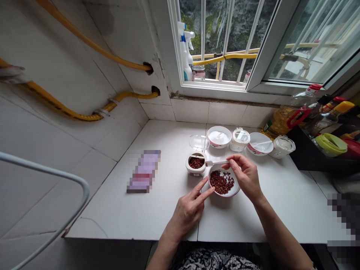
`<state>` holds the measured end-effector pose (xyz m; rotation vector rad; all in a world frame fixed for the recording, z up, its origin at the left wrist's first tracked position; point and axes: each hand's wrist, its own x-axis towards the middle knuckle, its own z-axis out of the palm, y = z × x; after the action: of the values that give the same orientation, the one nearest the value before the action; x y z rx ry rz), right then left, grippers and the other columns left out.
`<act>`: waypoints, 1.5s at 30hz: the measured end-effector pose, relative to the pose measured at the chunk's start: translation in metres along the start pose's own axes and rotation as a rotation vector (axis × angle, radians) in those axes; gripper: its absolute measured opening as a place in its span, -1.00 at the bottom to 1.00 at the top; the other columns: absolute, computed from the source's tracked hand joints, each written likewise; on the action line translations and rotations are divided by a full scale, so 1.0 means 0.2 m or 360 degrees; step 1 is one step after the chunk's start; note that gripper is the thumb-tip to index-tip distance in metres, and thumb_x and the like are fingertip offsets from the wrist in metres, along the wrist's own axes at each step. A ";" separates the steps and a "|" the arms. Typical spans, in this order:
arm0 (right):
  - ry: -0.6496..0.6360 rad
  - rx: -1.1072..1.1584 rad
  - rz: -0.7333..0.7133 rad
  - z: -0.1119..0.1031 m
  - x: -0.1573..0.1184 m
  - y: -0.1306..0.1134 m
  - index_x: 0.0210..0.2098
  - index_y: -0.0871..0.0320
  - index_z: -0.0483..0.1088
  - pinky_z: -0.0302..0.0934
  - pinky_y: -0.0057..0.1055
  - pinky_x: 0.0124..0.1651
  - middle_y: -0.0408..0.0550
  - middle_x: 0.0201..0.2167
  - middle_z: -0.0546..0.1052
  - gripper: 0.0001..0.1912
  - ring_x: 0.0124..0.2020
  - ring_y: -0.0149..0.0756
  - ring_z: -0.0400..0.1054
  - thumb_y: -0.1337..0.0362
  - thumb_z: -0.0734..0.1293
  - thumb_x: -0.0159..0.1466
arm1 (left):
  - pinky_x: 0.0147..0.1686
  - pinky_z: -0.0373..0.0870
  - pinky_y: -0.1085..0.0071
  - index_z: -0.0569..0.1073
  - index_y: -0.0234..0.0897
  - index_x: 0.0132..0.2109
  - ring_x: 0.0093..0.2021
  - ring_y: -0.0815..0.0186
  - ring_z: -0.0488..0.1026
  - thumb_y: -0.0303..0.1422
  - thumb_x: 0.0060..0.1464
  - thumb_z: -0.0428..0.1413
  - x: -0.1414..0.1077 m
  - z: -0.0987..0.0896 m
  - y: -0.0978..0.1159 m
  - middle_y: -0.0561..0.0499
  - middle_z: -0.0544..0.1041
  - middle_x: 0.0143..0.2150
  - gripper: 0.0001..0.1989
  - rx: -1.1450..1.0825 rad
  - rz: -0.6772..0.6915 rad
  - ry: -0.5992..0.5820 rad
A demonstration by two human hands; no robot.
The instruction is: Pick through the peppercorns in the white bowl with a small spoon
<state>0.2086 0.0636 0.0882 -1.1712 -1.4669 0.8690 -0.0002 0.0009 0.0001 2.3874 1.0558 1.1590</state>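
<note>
Bowl (224, 182) of red peppercorns sits on the white surface (157, 210), just beside an open jar (196, 164) holding more of them. Left hand (189, 210) touches the bowl's rim with extended fingers, grip wide. Right hand (245, 174) pinches a small white spoon (215, 162) over the bowl.

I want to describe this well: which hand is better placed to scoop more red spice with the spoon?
Probably the right hand: its fingers already pinch the white spoon, which bridges the spice jar and the bowl. The left hand only touches the bowl's rim with its fingertips, so it steadies.
</note>
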 end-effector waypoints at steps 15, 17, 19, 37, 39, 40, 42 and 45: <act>0.0112 -0.0305 -0.0517 -0.01 -0.01 0.01 -0.16 0.07 0.47 0.48 -0.25 -0.13 -0.07 -0.32 0.67 -0.90 -0.31 -0.23 0.60 0.29 0.30 0.40 | 0.05 0.56 0.39 0.30 -0.11 0.37 0.18 0.25 0.53 -0.71 0.20 -0.08 0.00 0.00 0.00 -0.20 0.28 0.43 -0.32 0.0005 -0.0009 -0.0005; 0.0087 -0.0191 -0.0312 -0.03 -0.02 0.01 -0.17 0.08 0.47 0.48 -0.30 -0.20 -0.05 -0.31 0.67 -0.88 -0.32 -0.24 0.60 0.22 0.30 0.40 | 0.02 0.56 0.40 0.30 -0.11 0.37 0.16 0.26 0.54 -0.71 0.21 -0.07 0.00 -0.01 0.00 -0.20 0.28 0.43 -0.33 0.0004 -0.0002 0.0001; 0.0049 -0.0162 -0.0179 -0.05 -0.02 0.00 -0.19 0.08 0.47 0.47 -0.29 -0.19 -0.06 -0.34 0.66 -0.85 -0.33 -0.22 0.60 0.17 0.31 0.39 | 0.00 0.57 0.41 0.30 -0.12 0.37 0.13 0.27 0.56 -0.70 0.21 -0.07 0.00 -0.01 0.00 -0.22 0.28 0.43 -0.34 0.0011 -0.0002 0.0002; -0.0176 -0.0406 0.0094 -0.06 -0.01 0.08 -0.37 0.09 0.46 0.37 -0.23 -0.16 -0.10 -0.56 0.59 -0.83 -0.36 -0.16 0.51 0.22 0.26 0.28 | -0.03 0.57 0.46 0.31 -0.15 0.36 0.09 0.30 0.58 -0.70 0.22 -0.07 0.00 -0.01 0.00 -0.22 0.30 0.41 -0.36 0.0013 0.0003 -0.0002; -0.0179 -0.0223 0.0237 -0.07 0.00 0.06 -0.35 0.11 0.45 0.36 -0.31 -0.30 -0.11 -0.57 0.59 -0.81 -0.47 -0.22 0.50 0.16 0.29 0.27 | -0.04 0.57 0.45 0.31 -0.14 0.36 0.08 0.30 0.58 -0.70 0.22 -0.07 0.00 -0.01 0.01 -0.23 0.29 0.41 -0.36 0.0017 0.0000 -0.0001; -0.0178 -0.0153 0.0287 -0.08 0.00 0.06 -0.35 0.12 0.46 0.35 -0.34 -0.35 -0.11 -0.57 0.59 -0.80 -0.49 -0.24 0.49 0.13 0.30 0.25 | -0.04 0.57 0.45 0.31 -0.14 0.36 0.08 0.30 0.59 -0.70 0.23 -0.07 0.00 -0.01 0.01 -0.22 0.30 0.41 -0.36 0.0022 0.0000 -0.0002; -0.0173 -0.0058 0.0348 -0.09 0.01 0.06 -0.36 0.13 0.46 0.34 -0.37 -0.38 -0.10 -0.58 0.59 -0.78 -0.50 -0.26 0.48 0.10 0.33 0.23 | -0.04 0.58 0.44 0.31 -0.13 0.36 0.06 0.30 0.60 -0.69 0.23 -0.07 0.00 -0.01 0.01 -0.22 0.30 0.41 -0.36 0.0025 -0.0005 -0.0006; -0.0172 0.0035 0.0381 -0.09 0.01 0.06 -0.37 0.14 0.47 0.35 -0.37 -0.37 -0.11 -0.59 0.59 -0.75 -0.51 -0.28 0.48 0.07 0.36 0.20 | -0.05 0.58 0.46 0.31 -0.13 0.36 0.03 0.32 0.61 -0.70 0.22 -0.07 0.00 -0.01 0.00 -0.22 0.31 0.41 -0.36 0.0025 -0.0006 -0.0003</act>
<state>0.2284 0.0677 0.0815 -1.3187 -1.4175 1.1242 -0.0011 0.0003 0.0018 2.3969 1.0727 1.1511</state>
